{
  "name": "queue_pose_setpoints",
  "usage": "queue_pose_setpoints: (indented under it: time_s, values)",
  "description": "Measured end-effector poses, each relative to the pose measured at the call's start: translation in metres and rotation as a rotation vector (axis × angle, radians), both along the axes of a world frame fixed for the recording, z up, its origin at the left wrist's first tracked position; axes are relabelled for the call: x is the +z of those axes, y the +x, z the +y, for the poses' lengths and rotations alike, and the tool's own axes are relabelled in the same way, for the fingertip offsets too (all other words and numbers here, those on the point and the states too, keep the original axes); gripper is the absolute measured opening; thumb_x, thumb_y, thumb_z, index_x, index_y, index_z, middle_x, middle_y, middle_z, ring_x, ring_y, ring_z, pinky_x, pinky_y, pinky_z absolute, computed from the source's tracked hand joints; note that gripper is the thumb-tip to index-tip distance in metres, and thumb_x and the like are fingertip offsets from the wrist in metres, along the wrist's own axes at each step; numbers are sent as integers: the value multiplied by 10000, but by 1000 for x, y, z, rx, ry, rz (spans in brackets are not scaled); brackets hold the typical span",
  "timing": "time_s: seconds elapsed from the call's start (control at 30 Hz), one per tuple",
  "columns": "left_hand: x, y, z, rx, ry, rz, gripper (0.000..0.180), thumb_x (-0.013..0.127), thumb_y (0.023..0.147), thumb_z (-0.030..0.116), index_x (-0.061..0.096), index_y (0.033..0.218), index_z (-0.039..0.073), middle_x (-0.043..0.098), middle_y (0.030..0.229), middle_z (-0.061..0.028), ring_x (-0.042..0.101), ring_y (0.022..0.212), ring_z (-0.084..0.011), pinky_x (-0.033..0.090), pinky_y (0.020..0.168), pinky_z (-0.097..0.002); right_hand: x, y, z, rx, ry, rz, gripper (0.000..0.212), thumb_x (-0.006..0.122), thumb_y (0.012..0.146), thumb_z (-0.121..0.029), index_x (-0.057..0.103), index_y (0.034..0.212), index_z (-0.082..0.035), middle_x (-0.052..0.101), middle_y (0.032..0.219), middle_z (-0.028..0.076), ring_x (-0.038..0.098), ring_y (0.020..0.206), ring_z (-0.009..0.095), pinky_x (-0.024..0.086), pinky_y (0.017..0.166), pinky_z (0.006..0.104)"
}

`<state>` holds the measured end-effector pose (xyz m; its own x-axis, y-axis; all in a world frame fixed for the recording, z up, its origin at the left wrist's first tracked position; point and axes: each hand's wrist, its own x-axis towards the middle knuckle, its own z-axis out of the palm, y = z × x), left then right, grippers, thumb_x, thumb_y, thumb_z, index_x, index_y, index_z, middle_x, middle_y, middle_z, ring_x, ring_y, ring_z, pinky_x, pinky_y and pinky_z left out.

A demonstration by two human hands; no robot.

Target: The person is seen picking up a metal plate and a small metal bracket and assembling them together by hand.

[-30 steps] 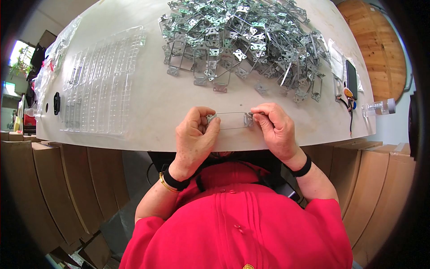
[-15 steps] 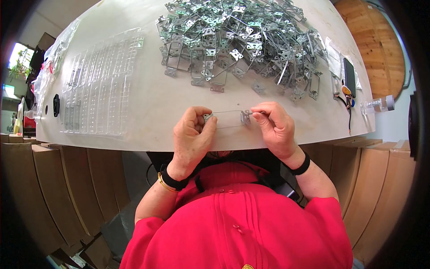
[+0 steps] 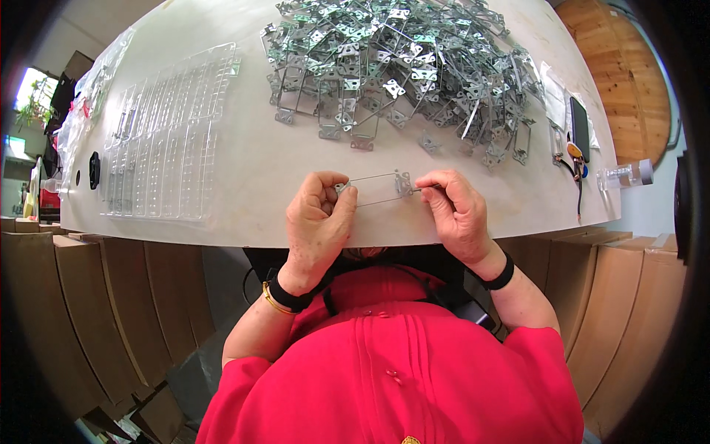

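Above the near table edge, my left hand (image 3: 319, 211) is closed, thumb and fingers pinching one end plate of a metal wire bracket (image 3: 373, 201). Two thin parallel rods run from that plate to a second, holed end plate (image 3: 402, 184) on the right. My right hand (image 3: 456, 214) is closed too, its thumb and index finger pinching a thin, dark pin-like piece that points at the second plate. Most of that piece is hidden by the fingertips, and I cannot tell whether it touches the plate.
A large heap of similar metal brackets (image 3: 399, 66) covers the far middle of the table (image 3: 251, 170). On the left lies a clear plastic tray (image 3: 159, 148) with some metal parts in its slots. A phone (image 3: 578, 129) and a clear bottle (image 3: 625, 175) are at the right. Cardboard boxes (image 3: 81, 311) stand below.
The bracket has turned slightly, its right end rising and its two rods showing farther apart. My right fingertips have shifted a little; both hands keep their pinch.
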<state>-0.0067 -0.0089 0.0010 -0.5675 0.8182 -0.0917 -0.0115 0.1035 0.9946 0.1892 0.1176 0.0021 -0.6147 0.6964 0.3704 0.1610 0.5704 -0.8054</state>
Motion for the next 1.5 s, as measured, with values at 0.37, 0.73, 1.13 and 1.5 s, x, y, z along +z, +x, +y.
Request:
queue_pose_setpoints:
  time_s: [0.37,0.73,1.13,1.5]
  values:
    - [-5,0,0,-3,-1,59,168,694,1013,46,629,1153,-20,576,764,37,520,548,-21,398,467,-207,1,-3,0,35,115,-52,141,709,953,30,682,1078,-32,695,954,135,683,820,321,550,724,366]
    - [-7,0,-1,-2,0,70,167,697,1012,43,630,1154,-15,584,774,37,522,562,-16,399,479,-204,-1,-3,0,8,121,-50,113,770,940,-43,692,1021,-38,702,906,117,686,794,296,549,700,365]
    - [-8,0,-1,-5,16,88,163,698,1012,44,630,1149,-15,566,767,48,512,561,-8,384,480,-200,-2,-4,2,26,150,-43,133,762,926,-7,701,1043,-30,707,947,124,689,823,304,556,723,372]
    - [-8,0,-1,-8,5,107,160,694,1012,41,627,1146,-15,570,756,45,512,554,-13,380,476,-203,0,-6,2,43,168,-42,138,740,930,16,705,1057,-23,711,968,124,697,854,320,565,749,382]
